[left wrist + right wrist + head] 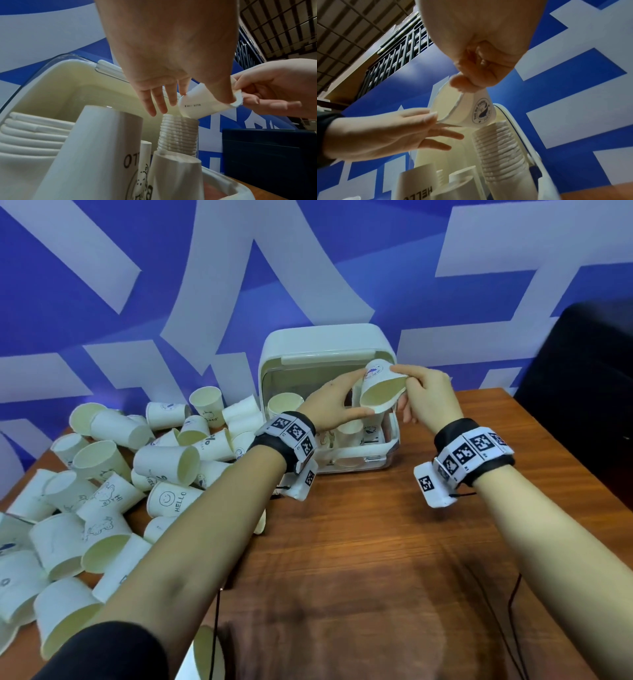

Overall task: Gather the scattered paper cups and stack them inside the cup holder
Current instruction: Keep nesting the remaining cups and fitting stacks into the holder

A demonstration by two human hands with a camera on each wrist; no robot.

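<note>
A: Both hands are on one paper cup point(380, 386), held tilted above the open cup holder point(329, 344). The right hand point(430, 395) pinches its rim between thumb and fingers point(458, 82); the left hand point(329, 405) steadies the lower rim with its thumb, the other fingers point(152, 102) spread straight.

B: So where should it go?

A: Onto the tall stack of cups point(178, 134) at the holder's right side; the cup's base hangs just over its top. I'd say turn the cup upright first, line its base up with the top rim, then press gently so it nests without crushing.

B: Anything in the way?

A: Other cups stand inside the holder, one marked HELLO point(418, 189) near the front, close beside the stack, so a tilted entry could knock them. The raised lid sits right behind the hands too.

B: And what's left?

A: A big heap of loose cups point(113, 474) lies on the wooden tabletop point(376, 542) to the left. A dark box point(582, 378) stands at the right, well apart.
</note>
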